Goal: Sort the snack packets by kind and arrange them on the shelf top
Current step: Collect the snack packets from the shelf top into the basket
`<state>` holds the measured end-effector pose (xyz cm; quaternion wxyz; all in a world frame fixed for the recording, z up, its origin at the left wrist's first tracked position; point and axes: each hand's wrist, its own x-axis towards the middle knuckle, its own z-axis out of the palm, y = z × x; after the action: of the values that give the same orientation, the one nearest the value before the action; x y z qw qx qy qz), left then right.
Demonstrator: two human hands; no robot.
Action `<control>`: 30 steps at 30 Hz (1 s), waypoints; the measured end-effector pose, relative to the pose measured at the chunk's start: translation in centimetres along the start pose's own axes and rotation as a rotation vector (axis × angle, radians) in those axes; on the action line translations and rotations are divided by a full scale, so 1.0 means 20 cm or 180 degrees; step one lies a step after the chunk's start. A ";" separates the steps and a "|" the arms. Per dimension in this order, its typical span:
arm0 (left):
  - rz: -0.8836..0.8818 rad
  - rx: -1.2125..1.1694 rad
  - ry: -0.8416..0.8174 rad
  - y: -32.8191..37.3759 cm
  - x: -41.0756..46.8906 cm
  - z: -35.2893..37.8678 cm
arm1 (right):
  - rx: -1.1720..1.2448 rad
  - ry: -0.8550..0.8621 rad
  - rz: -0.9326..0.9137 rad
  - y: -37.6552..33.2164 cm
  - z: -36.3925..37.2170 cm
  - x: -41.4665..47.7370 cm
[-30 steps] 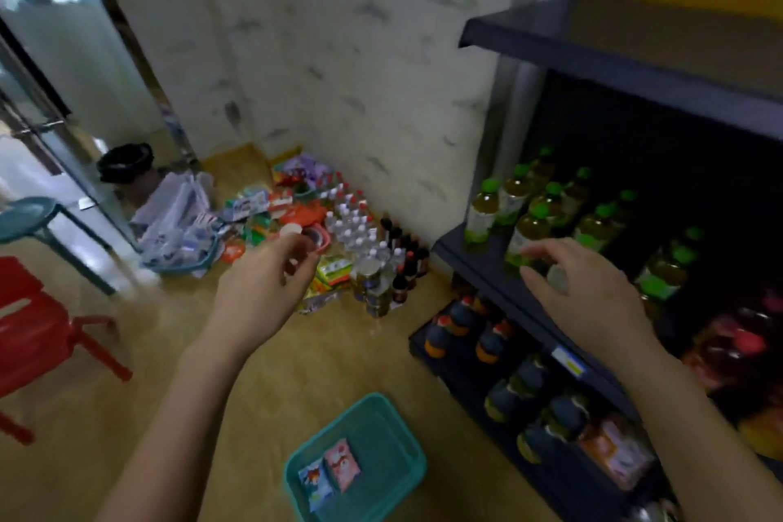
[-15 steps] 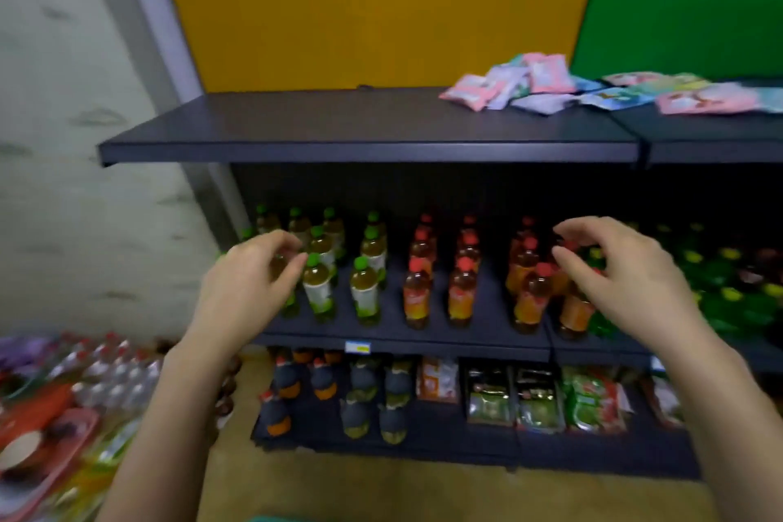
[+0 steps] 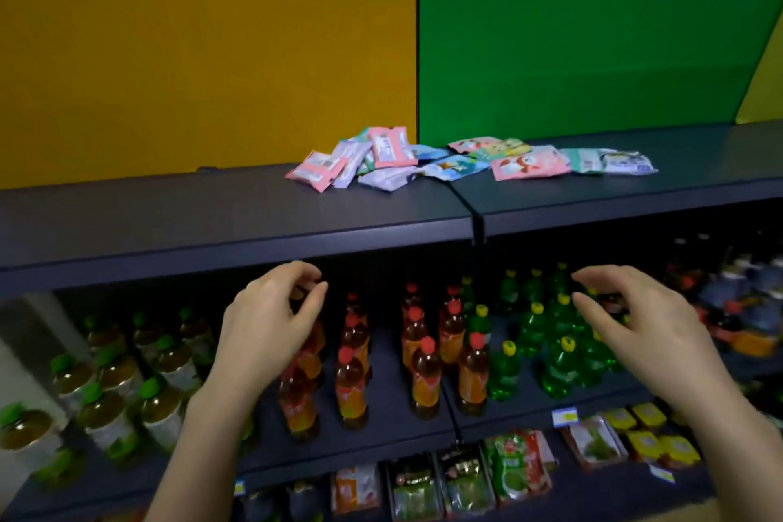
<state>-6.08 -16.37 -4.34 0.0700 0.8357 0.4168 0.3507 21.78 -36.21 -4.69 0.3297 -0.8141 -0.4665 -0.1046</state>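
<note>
- Behind the shelf, the wall is painted in two colours, yellow on the left half and green on the right half, and the dark shelf top [image 3: 237, 220] runs below them across the whole view.
- On this shelf top the snack packets [image 3: 428, 159] lie in one loose row, near the seam between the two shelf boards.
- At the left end of the row, some pink packets [image 3: 387, 146] and pale purple packets [image 3: 349, 159] overlap each other; further right there are blue ones, a large pink one [image 3: 529, 167] and some green-white ones [image 3: 610, 161].
- I judge that the sorting is hardly begun: the kinds are mixed and lie across each other, with no separate groups and no tidy lines yet.
- So what is left is nearly the whole work: to separate each kind and then to arrange the groups on the free shelf surface, which is plentiful on the left side.
- Both hands are raised in front of the lower shelf of bottles [image 3: 423, 356], below the front edge of the shelf top, and well apart from the packets.
- Left hand [image 3: 271, 322]: the back faces the camera, the fingers are curled loosely with the thumb close to the fingertips, and the grip holds nothing that I can see.
- Right hand [image 3: 635, 326]: the fingers are bent and a little spread, pointing to the left, and this grip is empty too.
- Neither hand touches a packet or the shelf.
</note>
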 end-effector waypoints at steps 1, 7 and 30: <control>-0.0021 0.0011 0.0069 0.01 0.06 0.03 | 0.0034 0.0018 -0.0058 0.01 0.02 0.09; -0.0228 0.0180 0.0361 0.06 0.39 0.17 | 0.0163 -0.0103 -0.0395 0.02 0.16 0.63; -0.2097 0.0523 -0.0859 -0.23 1.59 0.55 | -0.0361 -0.0958 -0.0528 -0.65 0.96 1.80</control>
<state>10.91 12.18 2.40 0.1662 0.6982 0.6774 0.1613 28.00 5.44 3.59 0.2001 -0.7966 -0.5694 -0.0345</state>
